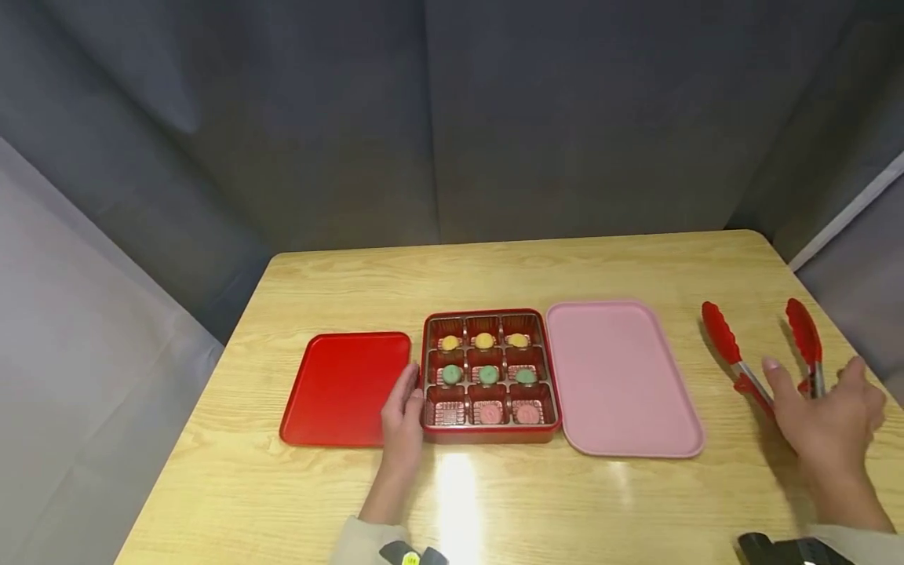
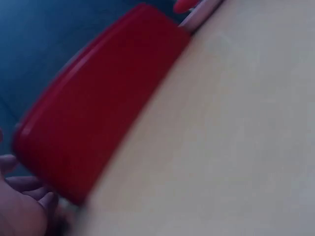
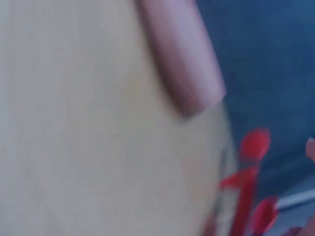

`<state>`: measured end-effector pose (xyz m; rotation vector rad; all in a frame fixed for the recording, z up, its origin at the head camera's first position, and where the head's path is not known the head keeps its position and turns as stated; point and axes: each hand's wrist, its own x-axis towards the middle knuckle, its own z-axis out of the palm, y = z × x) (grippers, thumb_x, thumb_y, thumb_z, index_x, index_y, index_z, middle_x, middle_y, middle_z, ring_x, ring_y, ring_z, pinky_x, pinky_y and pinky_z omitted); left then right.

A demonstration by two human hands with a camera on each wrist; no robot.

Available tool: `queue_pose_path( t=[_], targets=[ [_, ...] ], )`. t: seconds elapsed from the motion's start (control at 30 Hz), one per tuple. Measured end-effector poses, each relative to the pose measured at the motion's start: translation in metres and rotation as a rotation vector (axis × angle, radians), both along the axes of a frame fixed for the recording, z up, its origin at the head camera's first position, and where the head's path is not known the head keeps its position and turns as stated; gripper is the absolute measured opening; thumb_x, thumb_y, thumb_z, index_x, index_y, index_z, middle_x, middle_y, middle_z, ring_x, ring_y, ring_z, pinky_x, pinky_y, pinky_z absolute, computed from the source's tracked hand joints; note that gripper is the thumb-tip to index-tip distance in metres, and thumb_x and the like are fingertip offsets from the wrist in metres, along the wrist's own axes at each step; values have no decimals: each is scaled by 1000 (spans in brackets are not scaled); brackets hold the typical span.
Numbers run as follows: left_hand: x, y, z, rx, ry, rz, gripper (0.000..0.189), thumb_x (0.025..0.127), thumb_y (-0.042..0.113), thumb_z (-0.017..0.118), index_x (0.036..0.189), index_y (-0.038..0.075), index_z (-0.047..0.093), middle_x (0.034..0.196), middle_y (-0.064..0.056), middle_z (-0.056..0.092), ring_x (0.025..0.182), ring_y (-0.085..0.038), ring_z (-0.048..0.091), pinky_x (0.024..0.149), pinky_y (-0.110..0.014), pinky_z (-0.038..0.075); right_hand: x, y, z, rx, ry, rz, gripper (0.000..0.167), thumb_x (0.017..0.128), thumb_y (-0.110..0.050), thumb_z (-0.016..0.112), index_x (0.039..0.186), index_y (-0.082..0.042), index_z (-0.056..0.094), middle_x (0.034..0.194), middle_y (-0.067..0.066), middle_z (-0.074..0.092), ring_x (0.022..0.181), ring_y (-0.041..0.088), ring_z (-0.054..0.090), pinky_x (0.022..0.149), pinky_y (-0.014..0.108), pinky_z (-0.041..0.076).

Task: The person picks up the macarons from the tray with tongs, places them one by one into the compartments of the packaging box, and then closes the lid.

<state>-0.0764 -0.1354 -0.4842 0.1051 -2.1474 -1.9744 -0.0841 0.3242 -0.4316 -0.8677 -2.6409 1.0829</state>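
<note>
A dark-red box (image 1: 487, 436) with a nine-section clear insert stands mid-table. Three yellow pieces (image 1: 483, 340) fill its back row, three green pieces (image 1: 488, 375) the middle row, and two pink pieces (image 1: 526, 413) the front row; the front left compartment is empty. My left hand (image 1: 402, 424) rests along the box's left side with its fingers extended. Over the handle end of red-tipped tongs (image 1: 722, 333), my right hand (image 1: 826, 424) has thumb and fingers spread. The tongs' arms stand wide apart, and their rear end is hidden under the hand.
Left of the box lies a flat red lid (image 1: 346, 388), close by the left hand. A pink tray (image 1: 625, 384) adjoins the box on the right, between it and the tongs. Dark curtains (image 1: 494, 118) hang behind the wooden table (image 1: 551, 510).
</note>
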Motion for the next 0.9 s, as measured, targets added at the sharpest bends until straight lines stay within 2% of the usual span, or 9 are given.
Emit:
queue_pose_path(
  t=[0.07, 0.13, 0.17, 0.27, 0.33, 0.47, 0.57, 0.7, 0.9],
  targets=[
    [-4, -8, 10, -19, 11, 17, 45, 98, 6, 39, 143, 3, 38, 145, -16, 42, 134, -28, 38, 111, -38, 31, -1, -18, 12, -2, 119, 63, 73, 92, -38, 52, 146, 3, 24, 138, 32, 29, 124, 35, 35, 101, 38, 36],
    [-11, -19, 21, -45, 10, 52, 45, 97, 6, 41, 142, 2, 38, 144, -19, 42, 133, -32, 39, 110, -42, 33, -3, -38, 24, -16, 186, 142, 60, 92, -35, 53, 139, 1, 42, 123, 15, 51, 104, 13, 50, 82, 15, 40],
    [-15, -26, 27, -60, -9, 71, 46, 97, 7, 42, 142, 3, 39, 144, -18, 42, 133, -34, 39, 109, -43, 33, -5, -51, 28, -44, 217, 182, 54, 92, -34, 54, 134, 0, 49, 111, 4, 57, 91, 4, 51, 70, 10, 39],
    [-25, -49, 42, -159, -134, 124, 50, 96, 12, 46, 144, 8, 36, 147, -14, 38, 134, -34, 35, 109, -47, 33, -5, -92, 35, -203, 254, 332, 50, 93, -31, 55, 130, 2, 54, 94, -16, 61, 76, -13, 52, 64, 6, 45],
    [-31, -66, 50, -264, -216, 146, 52, 96, 17, 46, 146, 9, 34, 149, -13, 34, 136, -33, 31, 111, -48, 30, -6, -123, 38, -332, 239, 442, 48, 94, -28, 56, 128, 6, 54, 93, -12, 65, 79, -6, 57, 68, 12, 50],
    [-43, -100, 60, -468, -310, 179, 56, 96, 23, 44, 147, 5, 30, 151, -16, 29, 139, -33, 25, 114, -48, 23, -7, -181, 41, -565, 130, 658, 50, 94, -27, 57, 132, 5, 50, 116, 21, 62, 94, 15, 63, 85, 28, 53],
    [-46, -124, 61, -553, -366, 211, 58, 95, 26, 41, 146, 0, 30, 150, -22, 28, 138, -38, 26, 113, -51, 23, -4, -222, 41, -718, 29, 804, 56, 93, -27, 57, 137, 4, 43, 130, 25, 53, 109, 31, 58, 96, 41, 48],
    [-44, -148, 56, -619, -466, 231, 61, 96, 31, 37, 145, -5, 28, 147, -28, 29, 135, -45, 27, 110, -57, 24, 4, -270, 40, -824, -70, 965, 64, 93, -28, 56, 142, 6, 33, 137, 23, 47, 121, 33, 51, 102, 43, 42],
    [-43, -166, 47, -597, -517, 216, 61, 96, 34, 36, 140, -9, 34, 144, -29, 35, 133, -44, 31, 109, -54, 29, 7, -332, 47, -931, -186, 982, 81, 90, -31, 62, 149, 1, 17, 149, 15, 33, 135, 30, 36, 107, 42, 37]
  ],
)
